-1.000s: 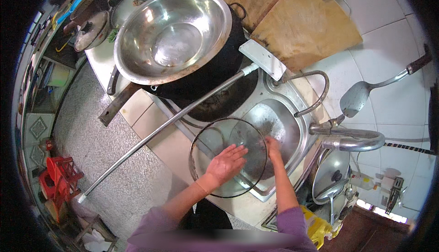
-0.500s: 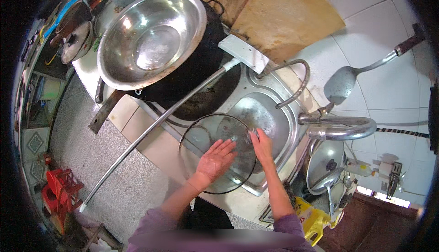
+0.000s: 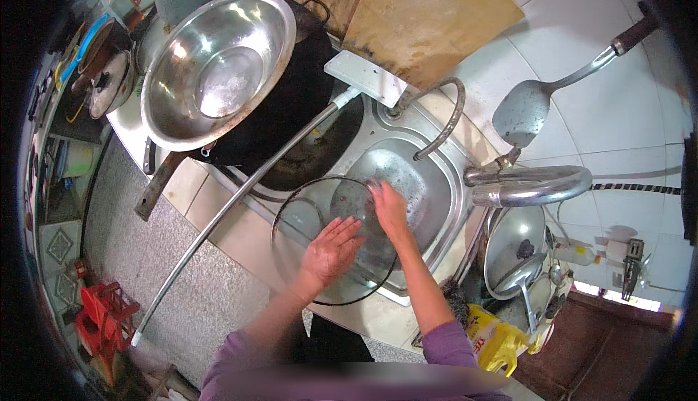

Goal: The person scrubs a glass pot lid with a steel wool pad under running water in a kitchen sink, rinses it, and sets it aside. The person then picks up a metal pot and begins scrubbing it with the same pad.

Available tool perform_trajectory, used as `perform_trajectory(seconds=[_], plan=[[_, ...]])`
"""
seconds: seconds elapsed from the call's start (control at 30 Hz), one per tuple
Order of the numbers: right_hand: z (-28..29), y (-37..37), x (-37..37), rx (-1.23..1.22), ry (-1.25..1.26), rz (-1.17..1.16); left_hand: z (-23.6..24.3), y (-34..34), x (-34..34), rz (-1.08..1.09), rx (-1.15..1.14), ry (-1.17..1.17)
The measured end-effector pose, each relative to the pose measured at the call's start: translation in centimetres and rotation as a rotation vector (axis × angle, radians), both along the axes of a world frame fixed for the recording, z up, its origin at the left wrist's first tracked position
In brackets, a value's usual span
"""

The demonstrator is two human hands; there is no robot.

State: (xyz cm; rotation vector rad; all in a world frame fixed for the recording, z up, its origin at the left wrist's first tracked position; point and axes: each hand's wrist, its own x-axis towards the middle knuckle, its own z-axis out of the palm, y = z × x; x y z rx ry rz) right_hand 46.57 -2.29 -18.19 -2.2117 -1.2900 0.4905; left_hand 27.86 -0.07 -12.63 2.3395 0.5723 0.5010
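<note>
A round glass lid [image 3: 303, 217] with a dark rim stands tilted above the near side of the steel sink basin [image 3: 418, 172]. My right hand [image 3: 390, 212] is closed on the lid's far right rim, its fingertips partly hidden. My left hand [image 3: 333, 250] is open, fingers stretched out and close together, against the lid's glass. Which face of the glass it touches, I cannot tell. The metal faucet [image 3: 538, 185] arches at the right of the basin, its spout turned to the right.
A metal pole [image 3: 240, 194] with a white flat head [image 3: 366, 77] lies across the sink's left side. Behind it, a large steel bowl [image 3: 166, 95] rests on a black wok [image 3: 269, 121]. A spatula [image 3: 525, 110] hangs right; a yellow bag [image 3: 494, 339] sits near my right forearm.
My right hand has shifted left and farther away along the lid's rim. My left hand has moved slightly left and stays flat. The whole view has shifted a little.
</note>
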Motion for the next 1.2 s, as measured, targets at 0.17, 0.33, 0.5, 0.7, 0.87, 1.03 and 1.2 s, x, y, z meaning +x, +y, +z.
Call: perform_trajectory(seconds=[0.17,0.33,0.5,0.7,0.87,1.03,1.2], plan=[[2.8,-6.8,-0.2,-0.019,0.086,-0.091,-0.2,-0.2,-0.1,0.016,-0.023,-0.026],[0.2,1.6,1.2,-0.023,0.098,0.067,-0.2,-0.1,0.5,0.039,-0.026,-0.023],[0.6,-4.3,0.1,-0.029,-0.01,-0.074,-0.1,-0.2,0.3,0.078,0.002,0.004],[1.7,-6.3,-1.2,-0.04,-0.011,-0.177,-0.2,0.0,0.5,0.039,0.03,0.016],[0.2,-1.4,0.9,0.049,-0.043,-0.038,-0.2,-0.4,1.3,0.059,0.007,-0.013],[2.5,-8.6,-1.6,-0.276,-0.01,-0.234,-0.2,-0.5,0.9,0.09,0.04,-0.008],[0.5,-3.8,0.4,0.018,-0.139,-0.141,-0.7,-0.3,1.6,0.084,0.057,-0.012]])
